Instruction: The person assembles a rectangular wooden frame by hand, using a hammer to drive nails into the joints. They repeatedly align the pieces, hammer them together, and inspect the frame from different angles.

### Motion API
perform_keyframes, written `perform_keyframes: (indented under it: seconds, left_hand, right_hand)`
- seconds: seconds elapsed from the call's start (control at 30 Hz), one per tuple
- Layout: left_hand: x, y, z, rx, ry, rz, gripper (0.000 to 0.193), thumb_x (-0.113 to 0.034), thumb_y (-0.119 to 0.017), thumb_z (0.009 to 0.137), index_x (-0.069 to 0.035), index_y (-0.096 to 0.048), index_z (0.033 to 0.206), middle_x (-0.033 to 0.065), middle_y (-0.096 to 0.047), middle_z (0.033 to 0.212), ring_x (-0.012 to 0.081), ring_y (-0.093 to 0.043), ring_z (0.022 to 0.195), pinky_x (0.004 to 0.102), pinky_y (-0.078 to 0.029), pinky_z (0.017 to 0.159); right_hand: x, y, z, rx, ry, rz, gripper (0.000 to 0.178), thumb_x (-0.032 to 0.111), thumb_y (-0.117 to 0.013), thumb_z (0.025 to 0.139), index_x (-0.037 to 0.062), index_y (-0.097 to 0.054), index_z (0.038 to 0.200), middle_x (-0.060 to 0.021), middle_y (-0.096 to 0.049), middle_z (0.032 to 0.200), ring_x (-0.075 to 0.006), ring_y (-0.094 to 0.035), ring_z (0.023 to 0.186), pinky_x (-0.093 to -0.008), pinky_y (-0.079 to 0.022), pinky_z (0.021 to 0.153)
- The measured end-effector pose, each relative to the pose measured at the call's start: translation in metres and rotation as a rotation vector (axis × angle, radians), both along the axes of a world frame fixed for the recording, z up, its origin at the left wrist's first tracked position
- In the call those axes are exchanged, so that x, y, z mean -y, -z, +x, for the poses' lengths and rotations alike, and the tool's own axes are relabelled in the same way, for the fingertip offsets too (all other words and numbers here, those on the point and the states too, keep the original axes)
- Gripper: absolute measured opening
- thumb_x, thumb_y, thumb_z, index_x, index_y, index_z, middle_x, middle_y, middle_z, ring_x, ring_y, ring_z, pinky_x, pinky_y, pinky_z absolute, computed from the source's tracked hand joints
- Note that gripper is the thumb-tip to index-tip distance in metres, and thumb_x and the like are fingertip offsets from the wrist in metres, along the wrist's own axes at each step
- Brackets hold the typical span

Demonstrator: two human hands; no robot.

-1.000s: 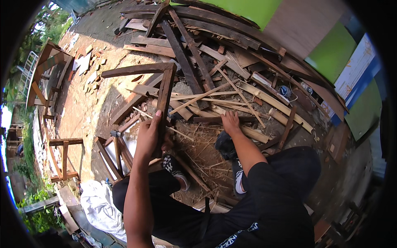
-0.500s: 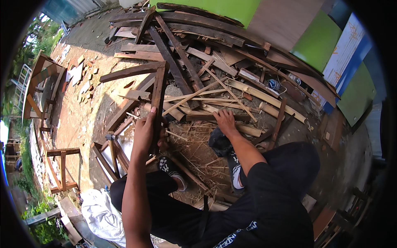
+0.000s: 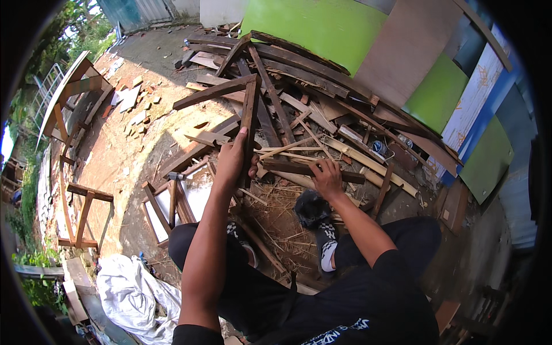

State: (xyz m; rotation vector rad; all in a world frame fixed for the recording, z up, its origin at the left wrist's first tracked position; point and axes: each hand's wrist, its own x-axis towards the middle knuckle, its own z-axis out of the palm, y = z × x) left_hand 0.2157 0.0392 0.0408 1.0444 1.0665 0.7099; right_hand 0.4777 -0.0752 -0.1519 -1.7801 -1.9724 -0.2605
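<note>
An L-shaped piece of dark wooden frame (image 3: pixel 249 109) stands up in my left hand (image 3: pixel 231 160). The thumb lies along its near face and the fingers wrap behind it. My right hand (image 3: pixel 326 179) grips a short dark wooden bar (image 3: pixel 288 167) from above, near its middle. The bar lies roughly crosswise, its left end close to my left fingers; whether it touches the frame piece, I cannot tell. Beside my left forearm a hammer (image 3: pixel 177 176) rests on a wood-framed white panel (image 3: pixel 198 185). A dark plastic bag (image 3: pixel 311 208) sits below my right hand.
Beyond my hands lies a heap of wooden beams and slats (image 3: pixel 310 75). Green boards (image 3: pixel 313 34) lean behind it. Wooden frames (image 3: pixel 86 218) stand at the left, and a white cloth (image 3: pixel 135 293) lies at the lower left. Straw and splinters litter the ground between my feet.
The whole view has shifted, so most of the scene sits differently in the picture. Both hands keep their holds; the bar in my right hand has tilted slightly.
</note>
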Motion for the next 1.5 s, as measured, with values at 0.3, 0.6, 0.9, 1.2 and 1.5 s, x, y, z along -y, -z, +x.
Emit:
perform_keyframes:
  seconds: [0.3,0.6,0.9,1.2,1.5]
  left_hand:
    - [0.012,-0.030,-0.020,0.035,-0.161,0.229,0.057,-0.048,-0.050,0.109,0.002,-0.061,0.086,0.0064,-0.056,0.056,0.0171,-0.053,0.039,0.0324,-0.041,0.039]
    - [0.042,-0.058,-0.082,0.145,-0.482,0.397,0.054,-0.045,-0.056,0.107,0.001,-0.061,0.079,0.0066,-0.056,0.054,0.0160,-0.053,0.037,0.0316,-0.039,0.036]
    - [0.105,-0.086,-0.191,-0.004,-0.759,0.410,0.056,-0.052,-0.059,0.104,-0.001,-0.060,0.081,0.0057,-0.057,0.056,0.0144,-0.053,0.038,0.0294,-0.041,0.037]
    - [0.174,-0.085,-0.265,-0.183,-1.013,0.391,0.055,-0.052,-0.059,0.104,0.000,-0.058,0.085,0.0063,-0.056,0.061,0.0144,-0.052,0.042,0.0285,-0.042,0.038]
    - [0.222,-0.084,-0.302,-0.215,-1.182,0.301,0.055,-0.051,-0.059,0.104,0.001,-0.058,0.086,0.0081,-0.056,0.060,0.0164,-0.053,0.041,0.0293,-0.042,0.038]
  right_hand:
    - [-0.009,-0.138,0.027,-0.559,-0.039,-0.023,0.043,0.019,-0.072,0.097,-0.0013,-0.063,0.133,-0.0199,-0.073,0.118,-0.0344,-0.072,0.104,-0.0422,-0.054,0.089]
    - [-0.006,-0.272,-0.050,-1.439,-0.227,-0.140,0.055,0.057,-0.043,0.109,0.0044,-0.057,0.115,-0.0007,-0.053,0.074,-0.0079,-0.049,0.052,-0.0242,-0.042,0.046]
    - [-0.033,-0.272,-0.162,-1.541,-0.440,-0.386,0.059,0.058,-0.046,0.108,0.0026,-0.062,0.118,-0.0016,-0.060,0.076,-0.0096,-0.055,0.054,-0.0264,-0.046,0.048]
    - [-0.089,-0.217,-0.313,-1.591,-0.578,-0.907,0.036,0.027,-0.044,0.111,-0.0026,-0.062,0.106,-0.0097,-0.064,0.074,-0.0219,-0.062,0.060,-0.0378,-0.057,0.062]
    - [-0.082,-0.229,-0.376,-1.476,-0.556,-0.950,0.037,0.021,-0.071,0.096,-0.0013,-0.053,0.119,-0.0082,-0.059,0.081,-0.0187,-0.065,0.069,-0.0349,-0.056,0.053]
